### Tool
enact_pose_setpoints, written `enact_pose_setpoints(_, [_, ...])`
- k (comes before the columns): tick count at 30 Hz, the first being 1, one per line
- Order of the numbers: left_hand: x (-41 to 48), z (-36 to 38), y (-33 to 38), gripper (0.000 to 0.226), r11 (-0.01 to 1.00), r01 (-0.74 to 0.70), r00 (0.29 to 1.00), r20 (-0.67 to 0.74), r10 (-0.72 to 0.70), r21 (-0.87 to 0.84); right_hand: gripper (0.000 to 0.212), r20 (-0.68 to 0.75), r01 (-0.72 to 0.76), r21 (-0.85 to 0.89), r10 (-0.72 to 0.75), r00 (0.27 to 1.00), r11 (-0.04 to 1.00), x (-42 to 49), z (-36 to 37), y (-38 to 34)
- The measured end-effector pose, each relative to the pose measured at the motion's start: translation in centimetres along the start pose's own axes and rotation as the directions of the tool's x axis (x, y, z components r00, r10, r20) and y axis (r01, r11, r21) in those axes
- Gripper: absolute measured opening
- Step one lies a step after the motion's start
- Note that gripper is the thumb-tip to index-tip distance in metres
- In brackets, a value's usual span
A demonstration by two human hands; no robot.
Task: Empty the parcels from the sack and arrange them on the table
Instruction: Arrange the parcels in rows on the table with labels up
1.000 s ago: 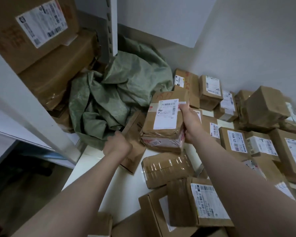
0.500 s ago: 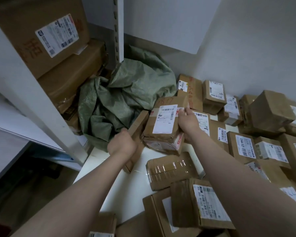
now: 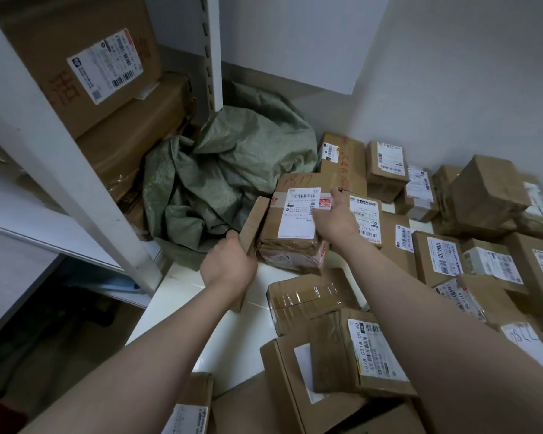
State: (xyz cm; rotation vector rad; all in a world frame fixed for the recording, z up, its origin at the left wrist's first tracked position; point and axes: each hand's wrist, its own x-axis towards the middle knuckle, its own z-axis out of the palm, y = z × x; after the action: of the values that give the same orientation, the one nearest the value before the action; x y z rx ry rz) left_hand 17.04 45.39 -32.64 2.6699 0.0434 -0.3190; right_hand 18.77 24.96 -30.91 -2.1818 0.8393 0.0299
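A crumpled green woven sack [image 3: 232, 170] lies at the back left of the white table [image 3: 182, 296], against the shelf post. My right hand [image 3: 333, 220] grips the right edge of a brown parcel with a white label [image 3: 295, 227], marked "1817", which sits low in front of the sack. My left hand [image 3: 229, 267] grips a flat brown box [image 3: 253, 220] standing on its edge just left of that parcel and touching it. Several labelled cardboard parcels [image 3: 436, 255] cover the right half of the table.
A white shelf post [image 3: 85, 189] rises at the left, with large cartons [image 3: 101, 67] stacked on the shelf behind it. More parcels [image 3: 304, 296] lie in front of my hands, near the table's front edge. Walls close the corner behind.
My right hand has brought the labelled parcel down and away from me, beside the flat box. My left hand has kept its hold on the flat box.
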Motion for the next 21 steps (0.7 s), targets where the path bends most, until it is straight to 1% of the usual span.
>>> enact_pose_setpoints(2, [-0.2, -0.2, -0.2, 0.029, 1.0, -0.003, 1.0, -0.023, 0.003, -0.001, 0.073, 0.042, -0.001, 0.068, -0.002, 0.999, 0.998, -0.2, 0.6, 0.1])
enact_pose_setpoints(4, [-0.3, -0.5, -0.3, 0.028, 1.0, -0.016, 0.999, -0.033, 0.016, -0.003, 0.074, 0.076, -0.009, 0.171, -0.004, 0.997, 0.985, -0.2, 0.7, 0.9])
enact_pose_setpoints(5, [-0.3, -0.6, -0.2, 0.027, 1.0, -0.027, 0.999, -0.036, 0.027, -0.006, 0.073, 0.077, -0.007, 0.19, -0.007, 0.997, 0.982, -0.2, 0.5, 1.1])
enact_pose_setpoints(8, [-0.5, -0.7, 0.5, 0.025, 0.998, -0.054, 0.998, -0.029, 0.053, -0.029, 0.061, 0.001, -0.01, 0.114, 0.01, 1.0, 0.993, -0.1, 0.0, 1.7])
enact_pose_setpoints(10, [-0.7, -0.4, 0.9, 0.025, 0.997, -0.06, 0.998, -0.013, 0.06, -0.052, 0.054, -0.064, 0.007, 0.111, 0.0, 0.998, 0.994, -0.3, -0.2, 2.0])
enact_pose_setpoints(12, [-1.0, -0.2, 0.8, 0.026, 0.996, -0.056, 0.998, -0.008, 0.056, -0.069, 0.051, -0.066, 0.026, 0.128, -0.018, 0.998, 0.991, -0.4, -0.2, 2.7])
enact_pose_setpoints(13, [-1.2, -0.2, 0.7, 0.026, 0.996, -0.057, 0.998, -0.019, 0.056, -0.065, 0.051, -0.042, -0.003, 0.143, 0.009, 0.999, 0.99, -0.6, -0.4, 2.9])
enact_pose_setpoints(15, [-1.8, -0.2, 0.8, 0.027, 0.998, -0.062, 0.996, -0.072, 0.061, -0.024, 0.051, -0.013, -0.068, 0.151, 0.07, 0.997, 0.986, -1.1, -0.6, 2.7])
enact_pose_setpoints(16, [-2.2, -0.4, 1.1, 0.028, 0.998, -0.069, 0.991, -0.111, 0.069, -0.002, 0.049, -0.044, -0.077, 0.137, 0.083, 0.996, 0.988, -1.3, -0.7, 2.4])
enact_pose_setpoints(18, [-2.9, -1.1, 1.9, 0.03, 0.994, -0.104, 0.975, -0.198, 0.105, 0.017, 0.043, -0.16, -0.081, 0.139, 0.103, 0.982, 0.987, -2.2, -1.5, 1.6])
enact_pose_setpoints(19, [-3.3, -1.6, 2.4, 0.03, 0.991, -0.135, 0.961, -0.24, 0.137, 0.026, 0.041, -0.203, -0.078, 0.175, 0.114, 0.972, 0.981, -2.8, -1.8, 1.2])
enact_pose_setpoints(20, [-3.6, -2.1, 2.8, 0.031, 0.982, -0.181, 0.941, -0.281, 0.187, 0.047, 0.038, -0.205, -0.075, 0.25, 0.128, 0.97, 0.965, -3.3, -2.3, 0.8])
enact_pose_setpoints(21, [-3.9, -2.6, 3.3, 0.032, 0.966, -0.245, 0.911, -0.319, 0.26, 0.088, 0.039, -0.141, -0.095, 0.375, 0.158, 0.977, 0.922, -3.9, -3.0, 0.4])
